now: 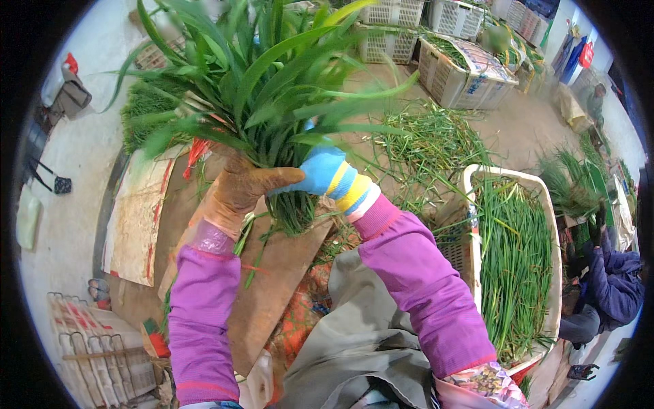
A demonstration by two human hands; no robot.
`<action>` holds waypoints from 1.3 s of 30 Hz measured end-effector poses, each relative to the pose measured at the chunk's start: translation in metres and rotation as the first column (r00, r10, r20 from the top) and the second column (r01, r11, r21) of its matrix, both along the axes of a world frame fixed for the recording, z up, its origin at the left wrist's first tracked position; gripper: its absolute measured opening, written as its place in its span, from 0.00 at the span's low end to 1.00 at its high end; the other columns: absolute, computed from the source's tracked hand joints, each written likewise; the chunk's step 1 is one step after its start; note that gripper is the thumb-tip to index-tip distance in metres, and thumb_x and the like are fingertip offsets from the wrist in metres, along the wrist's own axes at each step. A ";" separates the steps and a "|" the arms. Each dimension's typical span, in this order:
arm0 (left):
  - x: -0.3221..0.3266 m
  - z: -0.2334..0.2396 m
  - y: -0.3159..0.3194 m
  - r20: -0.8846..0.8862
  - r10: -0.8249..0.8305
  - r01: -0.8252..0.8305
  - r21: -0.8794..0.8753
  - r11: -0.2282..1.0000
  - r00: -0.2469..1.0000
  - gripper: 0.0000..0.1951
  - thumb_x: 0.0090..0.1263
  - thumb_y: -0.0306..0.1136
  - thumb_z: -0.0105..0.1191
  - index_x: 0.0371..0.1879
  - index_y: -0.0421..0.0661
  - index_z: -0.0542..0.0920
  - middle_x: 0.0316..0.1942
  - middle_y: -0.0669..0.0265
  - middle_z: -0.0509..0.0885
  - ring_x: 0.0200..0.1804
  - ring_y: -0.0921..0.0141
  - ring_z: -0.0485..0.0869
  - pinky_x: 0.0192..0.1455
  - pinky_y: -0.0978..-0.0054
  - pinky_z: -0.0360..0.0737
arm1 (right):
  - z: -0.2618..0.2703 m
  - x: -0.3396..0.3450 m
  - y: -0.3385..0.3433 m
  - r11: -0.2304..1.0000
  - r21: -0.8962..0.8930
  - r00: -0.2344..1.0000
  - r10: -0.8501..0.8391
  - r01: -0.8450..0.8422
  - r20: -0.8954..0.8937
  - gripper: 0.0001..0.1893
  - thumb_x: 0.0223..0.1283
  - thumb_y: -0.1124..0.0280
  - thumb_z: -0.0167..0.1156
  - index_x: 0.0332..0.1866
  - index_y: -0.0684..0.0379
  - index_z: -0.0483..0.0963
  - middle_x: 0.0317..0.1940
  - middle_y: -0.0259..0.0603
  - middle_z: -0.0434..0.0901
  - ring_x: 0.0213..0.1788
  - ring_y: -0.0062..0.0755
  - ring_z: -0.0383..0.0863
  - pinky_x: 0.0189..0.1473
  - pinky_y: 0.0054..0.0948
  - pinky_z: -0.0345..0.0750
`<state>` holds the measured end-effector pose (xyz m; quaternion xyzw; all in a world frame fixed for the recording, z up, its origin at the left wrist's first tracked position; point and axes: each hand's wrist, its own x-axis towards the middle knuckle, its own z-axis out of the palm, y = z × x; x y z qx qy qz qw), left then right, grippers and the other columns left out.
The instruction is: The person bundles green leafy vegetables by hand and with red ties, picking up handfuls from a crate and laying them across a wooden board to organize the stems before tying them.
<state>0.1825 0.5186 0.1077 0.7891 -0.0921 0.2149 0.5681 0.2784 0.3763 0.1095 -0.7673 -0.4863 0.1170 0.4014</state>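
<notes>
Both my gloved hands grip a thick bunch of long, strap-like green leaves [276, 97], its cut stem ends pointing down and its leaves fanning out above. My left hand [232, 189], in a brown glove, closes round the near left side of the stems. On the right side, my right hand [324, 171] wears a blue glove with a yellow-striped cuff; its fingers are partly hidden by leaves. Beneath the bunch is a brown wooden board [286, 255] with a few loose green stalks. Red ties [195, 153] hang just beyond my left hand.
To my right stands a white plastic crate [475, 255] full of long green stalks. A heap of loose trimmings [434, 138] covers the floor ahead. Stacked crates [442, 76] stand farther back. Another person [608, 291] sits at far right. A stained panel [135, 225] lies at left.
</notes>
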 end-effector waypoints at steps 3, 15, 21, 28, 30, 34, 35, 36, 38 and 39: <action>0.008 0.013 -0.018 0.077 0.065 -0.060 -0.058 0.997 0.995 0.28 0.48 0.27 0.70 0.51 0.42 0.73 0.44 0.65 0.80 0.44 0.74 0.77 0.52 0.73 0.74 | -0.010 0.002 0.020 0.852 0.517 0.995 0.035 -0.081 0.097 0.39 0.32 0.51 0.74 0.55 0.55 0.70 0.50 0.51 0.75 0.49 0.48 0.77 0.50 0.36 0.75; 0.027 0.118 0.021 -0.110 -0.058 0.013 -0.369 0.929 0.992 0.12 0.64 0.34 0.54 0.42 0.40 0.79 0.34 0.62 0.84 0.37 0.69 0.82 0.46 0.72 0.79 | -0.065 0.009 -0.057 0.952 0.300 0.998 -0.062 0.061 -0.006 0.72 0.18 0.46 0.77 0.71 0.68 0.38 0.69 0.61 0.48 0.71 0.51 0.51 0.70 0.34 0.55; 0.042 0.182 0.042 -0.055 -0.160 0.122 -0.426 0.896 0.986 0.11 0.65 0.31 0.52 0.40 0.38 0.80 0.35 0.56 0.83 0.40 0.62 0.84 0.47 0.66 0.82 | -0.129 -0.019 -0.084 0.950 0.290 0.982 -0.061 0.112 -0.178 0.52 0.38 0.53 0.71 0.69 0.60 0.52 0.56 0.61 0.70 0.59 0.53 0.71 0.59 0.35 0.69; 0.014 0.222 0.095 0.069 -0.089 0.107 -0.326 0.939 0.994 0.20 0.65 0.30 0.53 0.56 0.37 0.73 0.41 0.58 0.83 0.46 0.66 0.82 0.57 0.66 0.77 | -0.202 -0.003 -0.190 0.916 -0.280 0.955 -0.295 0.287 0.015 0.19 0.54 0.57 0.59 0.49 0.55 0.74 0.40 0.50 0.80 0.44 0.52 0.78 0.47 0.40 0.74; -0.012 0.245 0.082 0.114 -0.050 0.079 -0.258 0.963 0.992 0.22 0.65 0.29 0.53 0.58 0.37 0.70 0.40 0.61 0.83 0.45 0.69 0.82 0.62 0.63 0.73 | -0.227 0.009 -0.207 0.775 -0.558 0.943 -0.331 0.297 0.042 0.26 0.50 0.56 0.61 0.56 0.52 0.70 0.44 0.49 0.79 0.47 0.51 0.78 0.50 0.41 0.74; 0.004 0.227 0.070 0.069 -0.288 0.294 -0.344 0.892 0.955 0.20 0.68 0.29 0.50 0.58 0.35 0.70 0.39 0.63 0.82 0.45 0.69 0.80 0.65 0.62 0.68 | -0.109 0.006 -0.195 0.868 -0.351 0.929 -0.279 0.352 0.243 0.48 0.43 0.53 0.66 0.71 0.52 0.49 0.65 0.55 0.60 0.63 0.48 0.65 0.60 0.39 0.68; -0.008 0.241 0.060 0.048 -0.305 0.304 -0.310 0.901 0.951 0.20 0.68 0.30 0.49 0.57 0.35 0.70 0.39 0.63 0.82 0.45 0.69 0.80 0.66 0.63 0.68 | -0.077 0.000 -0.165 0.972 0.052 0.969 -0.232 0.229 0.082 0.51 0.41 0.53 0.68 0.72 0.56 0.48 0.66 0.53 0.60 0.66 0.47 0.63 0.64 0.36 0.63; 0.007 0.220 0.050 0.047 -0.367 0.361 -0.337 0.870 0.929 0.20 0.69 0.30 0.48 0.57 0.34 0.70 0.39 0.64 0.81 0.45 0.69 0.80 0.66 0.63 0.67 | -0.057 -0.002 -0.151 0.911 0.404 0.984 -0.010 0.082 -0.179 0.55 0.39 0.54 0.69 0.72 0.60 0.45 0.68 0.53 0.57 0.70 0.43 0.58 0.68 0.33 0.58; 0.020 0.215 0.024 0.046 -0.440 0.424 -0.371 0.826 0.897 0.19 0.71 0.30 0.45 0.57 0.33 0.69 0.40 0.63 0.80 0.46 0.69 0.79 0.67 0.65 0.66 | -0.017 -0.003 -0.130 0.793 0.604 0.900 0.317 -0.079 -0.298 0.57 0.39 0.56 0.70 0.72 0.63 0.42 0.70 0.52 0.53 0.72 0.38 0.52 0.70 0.31 0.54; 0.023 0.215 0.016 0.059 -0.438 0.427 -0.376 0.822 0.897 0.19 0.71 0.30 0.45 0.57 0.33 0.69 0.40 0.63 0.81 0.46 0.69 0.79 0.67 0.65 0.66 | -0.014 -0.006 -0.116 0.732 0.672 0.791 0.475 -0.111 -0.386 0.57 0.38 0.58 0.71 0.72 0.63 0.41 0.70 0.51 0.52 0.72 0.36 0.51 0.70 0.30 0.53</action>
